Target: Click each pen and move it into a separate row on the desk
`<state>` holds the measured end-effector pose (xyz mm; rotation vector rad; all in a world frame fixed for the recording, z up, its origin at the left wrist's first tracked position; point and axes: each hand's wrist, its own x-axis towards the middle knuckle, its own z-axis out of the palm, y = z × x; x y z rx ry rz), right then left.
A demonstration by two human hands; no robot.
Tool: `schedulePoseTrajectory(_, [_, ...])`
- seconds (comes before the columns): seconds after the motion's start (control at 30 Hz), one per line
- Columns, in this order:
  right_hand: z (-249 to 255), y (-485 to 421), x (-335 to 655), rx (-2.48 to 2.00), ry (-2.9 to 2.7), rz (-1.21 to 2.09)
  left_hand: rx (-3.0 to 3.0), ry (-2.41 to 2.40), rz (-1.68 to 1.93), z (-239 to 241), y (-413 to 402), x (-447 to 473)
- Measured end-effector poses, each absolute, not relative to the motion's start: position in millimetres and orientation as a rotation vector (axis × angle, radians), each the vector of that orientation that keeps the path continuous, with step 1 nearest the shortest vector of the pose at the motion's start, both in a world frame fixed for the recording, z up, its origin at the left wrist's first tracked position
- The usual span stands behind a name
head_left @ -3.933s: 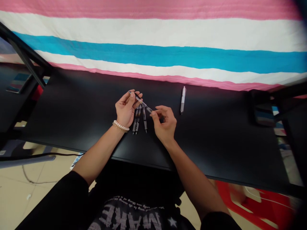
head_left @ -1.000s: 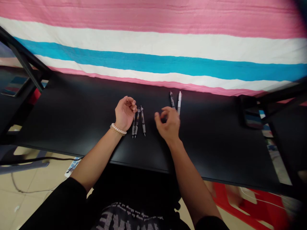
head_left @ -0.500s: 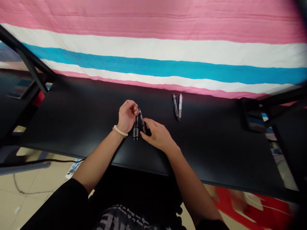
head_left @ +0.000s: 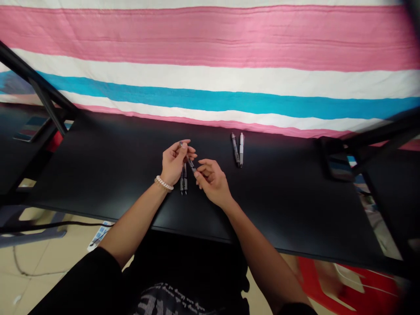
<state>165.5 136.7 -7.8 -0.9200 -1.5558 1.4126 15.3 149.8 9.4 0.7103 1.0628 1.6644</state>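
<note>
Both of my hands hold one dark pen (head_left: 189, 162) just above the black table (head_left: 108, 166). My left hand (head_left: 173, 161), with a bead bracelet at the wrist, pinches the pen's upper end. My right hand (head_left: 211, 180) grips its lower end with closed fingers. Two more dark pens (head_left: 183, 183) lie side by side on the table under my hands. To the right lie a dark pen (head_left: 235, 149) and a white pen (head_left: 241, 148), side by side and touching.
A pink, white and blue striped cloth (head_left: 210, 65) hangs behind the table. Black frame bars (head_left: 39, 87) stand at the left and a dark stand (head_left: 337, 162) at the right. A red plastic stool (head_left: 348, 280) is below the table's front edge.
My right hand came back from the pens on the right to the group by my left hand. One pen of that group is now lifted off the table between both hands.
</note>
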Motion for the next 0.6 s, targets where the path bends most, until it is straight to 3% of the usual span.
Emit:
schedulePoseTrajectory(0.2, [-11.9,137.4,163.4,-0.975,-1.506,1.490,0.633,0.985,1.645,17.2,144.2,14.6])
schedulePoseTrajectory(0.37, [-10.2,137.8,165.0,-1.057,-1.468,1.312,0.632,1.029,1.635,16.2,144.5,9.8])
schedulePoseTrajectory(0.5, [-11.1,136.9,164.9,-1.126,-1.502,0.954,0.561,1.067,1.690,15.4,146.0,10.5])
schedulePoseTrajectory(0.6, [-11.0,137.2,164.6,-1.095,-1.460,0.973,0.490,1.068,1.758,14.1,147.4,10.3])
